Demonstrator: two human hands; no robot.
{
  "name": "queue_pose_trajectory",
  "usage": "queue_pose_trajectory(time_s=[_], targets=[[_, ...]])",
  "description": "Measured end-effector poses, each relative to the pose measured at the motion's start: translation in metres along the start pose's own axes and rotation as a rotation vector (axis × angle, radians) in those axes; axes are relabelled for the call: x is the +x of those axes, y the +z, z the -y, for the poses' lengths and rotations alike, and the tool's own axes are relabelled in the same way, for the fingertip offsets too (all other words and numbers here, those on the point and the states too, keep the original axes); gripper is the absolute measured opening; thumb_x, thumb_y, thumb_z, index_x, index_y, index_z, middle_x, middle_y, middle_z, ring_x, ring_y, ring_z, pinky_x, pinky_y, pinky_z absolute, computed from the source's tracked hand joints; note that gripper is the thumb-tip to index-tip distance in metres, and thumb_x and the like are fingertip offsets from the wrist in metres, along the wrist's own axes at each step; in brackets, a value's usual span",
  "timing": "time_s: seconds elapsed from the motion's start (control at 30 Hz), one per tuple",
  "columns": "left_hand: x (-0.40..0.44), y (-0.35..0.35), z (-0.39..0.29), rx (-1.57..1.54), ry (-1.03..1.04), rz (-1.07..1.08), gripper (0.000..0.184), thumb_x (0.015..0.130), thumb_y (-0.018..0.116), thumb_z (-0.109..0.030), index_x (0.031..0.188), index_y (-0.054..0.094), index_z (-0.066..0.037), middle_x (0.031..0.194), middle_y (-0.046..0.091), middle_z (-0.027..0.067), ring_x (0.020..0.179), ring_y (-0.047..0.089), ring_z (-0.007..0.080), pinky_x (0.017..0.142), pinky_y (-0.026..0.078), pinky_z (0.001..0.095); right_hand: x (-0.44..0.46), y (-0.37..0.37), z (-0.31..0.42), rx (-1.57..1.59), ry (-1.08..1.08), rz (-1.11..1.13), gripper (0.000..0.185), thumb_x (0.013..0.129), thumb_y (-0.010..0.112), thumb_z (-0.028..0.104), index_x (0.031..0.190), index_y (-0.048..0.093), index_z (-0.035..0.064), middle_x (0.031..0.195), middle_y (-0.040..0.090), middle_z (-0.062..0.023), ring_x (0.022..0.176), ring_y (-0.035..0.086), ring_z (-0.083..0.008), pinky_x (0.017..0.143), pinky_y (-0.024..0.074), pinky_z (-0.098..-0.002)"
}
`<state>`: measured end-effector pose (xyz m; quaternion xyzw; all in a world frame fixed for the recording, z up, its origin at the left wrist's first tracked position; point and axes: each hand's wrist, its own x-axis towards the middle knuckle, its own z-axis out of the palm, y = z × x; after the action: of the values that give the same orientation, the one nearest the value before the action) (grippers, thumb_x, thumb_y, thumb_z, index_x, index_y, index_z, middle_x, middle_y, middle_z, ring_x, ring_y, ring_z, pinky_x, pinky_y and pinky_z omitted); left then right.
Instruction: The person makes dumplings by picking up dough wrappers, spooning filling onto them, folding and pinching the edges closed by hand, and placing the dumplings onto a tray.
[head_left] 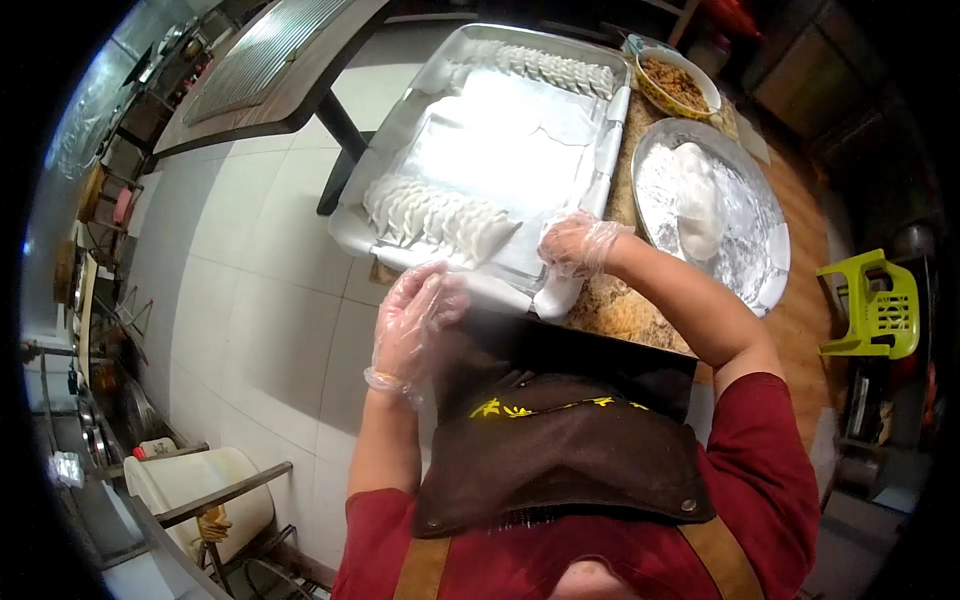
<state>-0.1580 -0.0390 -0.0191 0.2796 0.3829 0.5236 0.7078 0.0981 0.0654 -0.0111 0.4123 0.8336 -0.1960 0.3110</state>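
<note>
A metal tray (337, 226) lined with white sheeting (500, 130) lies ahead of me. One row of pleated dumplings (440, 222) runs along its near left side, and another row of dumplings (540, 68) lines the far side. My left hand (418, 308), in a clear plastic glove, is just off the near edge with its fingers curled together; what they hold, if anything, is hidden. My right hand (575, 245), gloved too, is closed at the near right corner, above a smooth white piece (557, 296). I cannot tell whether that is dough or cloth.
Right of the tray, a round metal pan (745, 205) holds flour and a white lump of dough (697, 205). Behind it is a bowl of brown filling (672, 85). A green plastic stool (872, 305) stands at right, a dark table (270, 70) at upper left, a white bucket (205, 490) at lower left.
</note>
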Motion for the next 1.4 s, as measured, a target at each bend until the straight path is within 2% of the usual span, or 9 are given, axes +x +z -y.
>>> queue_pose_trajectory(time_s=[0.27,0.47,0.6,0.87,0.93,1.0,1.2,1.33,1.4], targets=[[0.007,0.021,-0.003,0.117,0.001,0.016,0.032,0.098,0.052,-0.018,0.124,0.054,0.001,0.107,0.063,0.0129,0.094,0.062,0.0207,0.081,0.051,0.0321,-0.048,0.017,-0.021,0.415,-0.214,-0.361,0.024,0.093,0.057,0.032,0.097,0.057,0.008,0.08,0.065,-0.0121,0.074,0.064,-0.0308,0.07,0.0519,-0.0429],[0.049,0.056,0.018,0.214,0.014,0.235,0.054,0.101,0.043,-0.039,0.136,0.041,0.002,0.132,0.05,0.0201,0.119,0.052,0.0302,0.1,0.044,0.0433,-0.121,0.013,-0.004,0.329,-0.598,-0.676,0.011,0.087,0.059,0.008,0.097,0.059,0.0075,0.081,0.063,-0.0084,0.07,0.064,-0.0209,0.063,0.0548,-0.0311],[0.056,0.103,0.039,-0.317,-0.529,0.582,0.082,0.095,0.02,-0.066,0.144,0.032,-0.002,0.139,0.044,0.0184,0.127,0.045,0.0298,0.107,0.036,0.0415,-0.137,-0.001,-0.005,0.715,-0.632,-0.823,0.01,0.086,0.066,0.009,0.09,0.058,0.0044,0.083,0.063,-0.0114,0.076,0.065,-0.026,0.067,0.0512,-0.0373],[0.08,0.146,0.048,-0.611,-0.494,0.545,0.093,0.087,0.039,-0.073,0.145,0.028,0.0,0.141,0.042,0.0196,0.129,0.045,0.0364,0.107,0.037,0.0546,-0.123,-0.008,-0.099,0.708,-0.151,-1.036,0.024,0.09,0.065,0.026,0.101,0.066,0.0045,0.091,0.069,-0.0105,0.085,0.066,-0.0213,0.078,0.0542,-0.0348],[0.085,0.157,0.021,-0.576,-0.436,0.564,0.09,0.086,0.045,-0.069,0.145,0.029,-0.003,0.141,0.042,0.0186,0.131,0.043,0.0361,0.109,0.035,0.0537,-0.12,0.0,-0.154,0.348,0.233,-1.154,0.03,0.091,0.062,0.033,0.103,0.067,0.0064,0.096,0.069,-0.0105,0.087,0.066,-0.0247,0.08,0.0542,-0.0365],[0.105,0.162,0.012,-0.478,-0.39,0.588,0.073,0.092,0.05,-0.055,0.141,0.036,-0.003,0.14,0.044,0.0163,0.128,0.044,0.0335,0.109,0.035,0.0512,-0.114,0.022,-0.231,-0.212,0.323,-1.171,0.034,0.092,0.057,0.036,0.108,0.066,0.007,0.108,0.065,-0.0125,0.095,0.062,-0.0278,0.085,0.0509,-0.0411],[0.165,0.169,0.031,-0.037,-0.406,0.297,0.046,0.096,0.052,-0.031,0.133,0.047,-0.003,0.135,0.051,0.0118,0.123,0.05,0.0312,0.103,0.044,0.0486,-0.094,0.012,-0.308,-0.097,0.965,-1.202,0.032,0.089,0.057,0.034,0.104,0.068,0.009,0.107,0.066,-0.0124,0.1,0.063,-0.0284,0.083,0.0501,-0.044],[0.212,0.164,0.035,0.015,-0.345,0.422,0.048,0.091,0.053,-0.01,0.136,0.043,0.0,0.133,0.053,0.0133,0.121,0.052,0.0231,0.103,0.042,0.0326,-0.082,-0.004,-0.34,0.088,1.141,-0.825,0.03,0.089,0.056,0.03,0.098,0.071,0.0068,0.105,0.068,-0.0148,0.099,0.066,-0.0298,0.081,0.051,-0.0465],[0.23,0.172,0.025,1.059,0.603,0.622,0.044,0.095,0.049,-0.014,0.135,0.045,0.001,0.133,0.053,0.0124,0.122,0.052,0.0241,0.102,0.042,0.0336,-0.075,-0.004,-0.362,0.175,1.121,-0.772,0.028,0.088,0.056,0.028,0.097,0.071,0.0057,0.104,0.069,-0.0159,0.098,0.066,-0.031,0.081,0.0516,-0.0458]])
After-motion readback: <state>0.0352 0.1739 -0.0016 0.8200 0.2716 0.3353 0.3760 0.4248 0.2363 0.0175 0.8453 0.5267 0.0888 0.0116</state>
